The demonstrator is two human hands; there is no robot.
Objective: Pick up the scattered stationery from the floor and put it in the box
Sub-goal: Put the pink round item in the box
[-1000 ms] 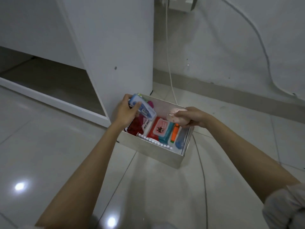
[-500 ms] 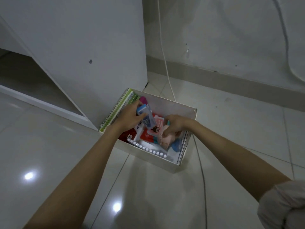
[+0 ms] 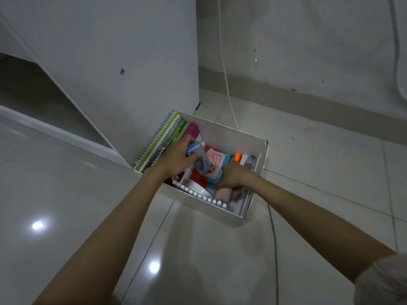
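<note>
Placing, head view: both hands are down inside the white box [image 3: 248, 216], which sits on the tiled floor [image 3: 308, 172] against the white cabinet [image 3: 110, 51].
Left hand: the left hand [image 3: 176, 160] curls round a blue stapler-like item [image 3: 197, 158], held over the red and pink packets [image 3: 214, 160].
Right hand: the right hand [image 3: 233, 178] is curled down on a pale pink item [image 3: 223, 193] at the box's 5 o'clock corner; it seems to grip it, though the fingers are partly hidden.
Long axis: the blue item runs from 10 o'clock to 4 o'clock, its darker end pointing at 4 o'clock.
Doing it well: I would lower each piece flat into a free gap, let go only once it rests, and keep clear of the spiral notebooks [image 3: 160, 144] standing along the 9 o'clock wall.
Elsewhere: an orange marker [image 3: 236, 156] lies at 2 o'clock.
</note>
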